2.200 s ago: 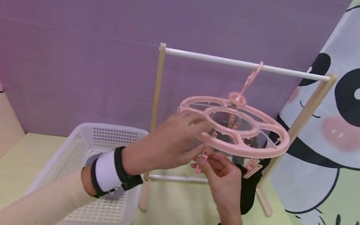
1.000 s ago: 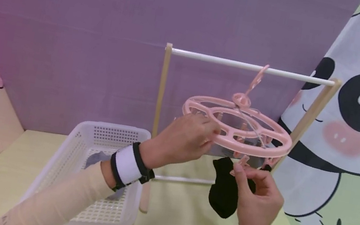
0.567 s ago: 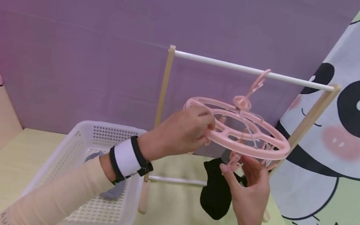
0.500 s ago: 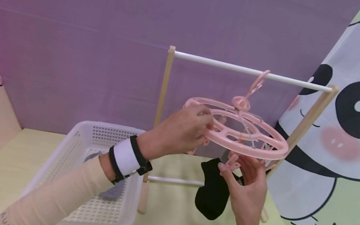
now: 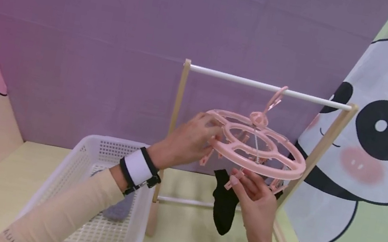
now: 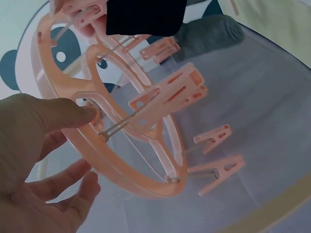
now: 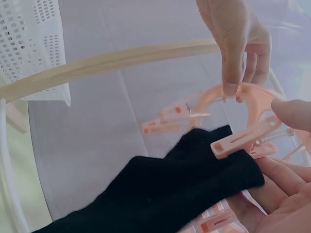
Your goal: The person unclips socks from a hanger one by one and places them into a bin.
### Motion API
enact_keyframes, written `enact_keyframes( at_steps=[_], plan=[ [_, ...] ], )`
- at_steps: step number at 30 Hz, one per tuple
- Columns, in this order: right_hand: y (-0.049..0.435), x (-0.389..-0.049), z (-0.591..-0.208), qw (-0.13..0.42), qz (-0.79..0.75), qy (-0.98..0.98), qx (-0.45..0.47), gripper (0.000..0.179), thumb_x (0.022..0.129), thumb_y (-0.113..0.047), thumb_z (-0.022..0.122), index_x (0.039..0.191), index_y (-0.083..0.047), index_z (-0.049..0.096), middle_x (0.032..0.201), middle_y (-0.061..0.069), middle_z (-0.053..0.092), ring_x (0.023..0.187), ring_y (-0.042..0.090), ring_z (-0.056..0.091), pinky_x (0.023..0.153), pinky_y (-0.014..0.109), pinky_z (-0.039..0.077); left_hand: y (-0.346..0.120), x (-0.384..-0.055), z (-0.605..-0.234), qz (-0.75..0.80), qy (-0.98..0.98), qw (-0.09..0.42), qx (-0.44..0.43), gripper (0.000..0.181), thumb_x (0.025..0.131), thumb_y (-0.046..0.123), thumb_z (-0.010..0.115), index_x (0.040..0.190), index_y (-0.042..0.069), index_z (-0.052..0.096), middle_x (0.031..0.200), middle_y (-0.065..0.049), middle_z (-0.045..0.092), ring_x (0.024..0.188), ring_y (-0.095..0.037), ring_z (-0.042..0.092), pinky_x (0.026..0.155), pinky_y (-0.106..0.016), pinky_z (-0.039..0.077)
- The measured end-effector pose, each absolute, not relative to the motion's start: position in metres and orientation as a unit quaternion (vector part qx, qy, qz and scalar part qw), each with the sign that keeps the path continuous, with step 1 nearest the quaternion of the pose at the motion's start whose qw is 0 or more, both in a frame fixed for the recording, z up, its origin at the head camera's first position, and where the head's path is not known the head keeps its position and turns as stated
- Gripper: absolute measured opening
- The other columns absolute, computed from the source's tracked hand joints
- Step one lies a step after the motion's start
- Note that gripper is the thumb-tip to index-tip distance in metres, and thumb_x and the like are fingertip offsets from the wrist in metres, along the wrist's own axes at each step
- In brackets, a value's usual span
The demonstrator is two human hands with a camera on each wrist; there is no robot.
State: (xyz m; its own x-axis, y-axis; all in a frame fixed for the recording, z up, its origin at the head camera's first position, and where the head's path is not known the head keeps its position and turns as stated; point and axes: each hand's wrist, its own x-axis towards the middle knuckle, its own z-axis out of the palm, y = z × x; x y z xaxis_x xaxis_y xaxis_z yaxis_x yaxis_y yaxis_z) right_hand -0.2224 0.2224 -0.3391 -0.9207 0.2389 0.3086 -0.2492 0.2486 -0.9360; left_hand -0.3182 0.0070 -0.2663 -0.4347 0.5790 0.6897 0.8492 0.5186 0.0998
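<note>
A pink round clip hanger (image 5: pixel 245 162) hangs by its hook from a white rail. My left hand (image 5: pixel 190 140) pinches the near left of its rim, thumb on one side and fingers on the other. My right hand (image 5: pixel 255 207) pinches a pink clothespin (image 7: pixel 245 138) under the front rim. Its jaws sit over the cuff of a black sock (image 7: pixel 180 187), which hangs down beside the hand. A dark grey sock (image 6: pixel 214 36) hangs behind the black one in the left wrist view. Several other clothespins (image 6: pixel 221 172) dangle from the ring.
The drying rack (image 5: pixel 178 105) has wooden side posts and white bars. A white perforated basket (image 5: pixel 137 232) stands on the table at left, under my left forearm, with a grey-blue cloth item (image 5: pixel 120 208) inside. A purple backdrop (image 5: pixel 81 75) hangs behind.
My right hand went right, then back left with a clothespin in its fingers. The black sock moved from behind that hand to its left. My left hand took hold of the rim; the ring turned and tilted.
</note>
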Motion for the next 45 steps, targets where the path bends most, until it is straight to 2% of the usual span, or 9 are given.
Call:
enact_keyframes(
  at_steps=[10, 14, 18, 22, 27, 31, 38, 42, 45],
  plan=[
    [0.205, -0.241, -0.336, 0.2, 0.598, -0.776, 0.023, 0.036, 0.096, -0.024, 0.08, 0.128, -0.009, 0.073, 0.106, -0.011, 0.081, 0.101, 0.0, 0.076, 0.09, 0.017, 0.057, -0.003, -0.325, -0.274, -0.218, -0.809, 0.334, -0.432, 0.023, 0.092, 0.006, 0.079, 0.114, 0.006, 0.074, 0.121, -0.011, 0.07, 0.111, -0.024, 0.066, 0.092, -0.033, 0.057],
    [0.198, -0.244, -0.336, 0.201, 0.595, -0.777, 0.033, 0.035, 0.097, -0.026, 0.078, 0.126, -0.008, 0.073, 0.107, -0.006, 0.082, 0.099, 0.0, 0.076, 0.088, 0.018, 0.056, -0.013, -0.309, -0.291, -0.219, -0.801, 0.376, -0.411, 0.035, 0.092, 0.008, 0.078, 0.125, 0.007, 0.07, 0.138, -0.017, 0.065, 0.131, -0.032, 0.061, 0.104, -0.039, 0.056],
    [0.197, -0.249, -0.334, 0.192, 0.616, -0.761, 0.059, 0.034, 0.099, -0.026, 0.075, 0.127, -0.006, 0.071, 0.114, 0.006, 0.082, 0.105, 0.004, 0.077, 0.095, 0.018, 0.056, -0.022, -0.29, -0.311, -0.241, -0.8, 0.383, -0.395, 0.035, 0.093, 0.012, 0.079, 0.126, 0.007, 0.07, 0.136, -0.014, 0.068, 0.133, -0.03, 0.063, 0.109, -0.041, 0.055],
    [0.2, -0.253, -0.332, 0.185, 0.645, -0.737, 0.081, 0.036, 0.1, -0.023, 0.073, 0.131, -0.005, 0.07, 0.113, 0.005, 0.082, 0.109, 0.008, 0.077, 0.102, 0.018, 0.054, -0.021, -0.282, -0.325, -0.298, -0.827, 0.273, -0.39, 0.043, 0.097, 0.023, 0.077, 0.135, 0.006, 0.066, 0.134, -0.01, 0.071, 0.127, -0.026, 0.068, 0.101, -0.04, 0.058],
    [0.204, -0.252, -0.329, 0.183, 0.654, -0.73, 0.078, 0.039, 0.1, -0.024, 0.073, 0.134, -0.005, 0.068, 0.106, -0.005, 0.083, 0.111, 0.008, 0.076, 0.105, 0.018, 0.052, -0.009, -0.284, -0.333, -0.396, -0.842, 0.075, -0.358, 0.069, 0.097, 0.037, 0.077, 0.154, 0.008, 0.051, 0.154, -0.011, 0.059, 0.139, -0.029, 0.061, 0.112, -0.048, 0.052],
    [0.203, -0.25, -0.324, 0.185, 0.653, -0.731, 0.072, 0.041, 0.099, -0.02, 0.075, 0.136, -0.005, 0.067, 0.105, -0.01, 0.082, 0.11, 0.006, 0.076, 0.104, 0.018, 0.052, 0.0, -0.29, -0.336, -0.459, -0.823, -0.003, -0.333, 0.076, 0.093, 0.042, 0.08, 0.157, 0.016, 0.048, 0.155, -0.005, 0.058, 0.136, -0.025, 0.063, 0.109, -0.045, 0.054],
    [0.199, -0.25, -0.324, 0.182, 0.681, -0.704, 0.08, 0.039, 0.097, -0.01, 0.076, 0.134, 0.0, 0.067, 0.105, -0.012, 0.081, 0.109, 0.006, 0.076, 0.103, 0.021, 0.055, 0.01, -0.298, -0.34, -0.571, -0.745, -0.094, -0.331, 0.023, 0.095, 0.032, 0.08, 0.112, 0.017, 0.075, 0.093, 0.004, 0.075, 0.081, -0.011, 0.065, 0.072, -0.028, 0.049],
    [0.2, -0.251, -0.326, 0.185, 0.685, -0.697, 0.101, 0.036, 0.099, -0.012, 0.074, 0.133, 0.0, 0.068, 0.108, -0.005, 0.083, 0.113, 0.011, 0.076, 0.109, 0.024, 0.052, 0.012, -0.298, -0.341, -0.589, -0.735, -0.115, -0.316, 0.016, 0.095, 0.032, 0.08, 0.1, 0.017, 0.079, 0.084, 0.007, 0.072, 0.072, -0.009, 0.055, 0.067, -0.027, 0.041],
    [0.202, -0.251, -0.327, 0.188, 0.689, -0.692, 0.108, 0.035, 0.1, -0.013, 0.072, 0.131, 0.001, 0.069, 0.111, 0.0, 0.083, 0.117, 0.014, 0.075, 0.111, 0.026, 0.051, 0.014, -0.297, -0.34, -0.593, -0.732, -0.128, -0.311, 0.017, 0.095, 0.032, 0.08, 0.1, 0.016, 0.08, 0.087, 0.005, 0.076, 0.076, -0.008, 0.061, 0.07, -0.027, 0.046]
  ],
)
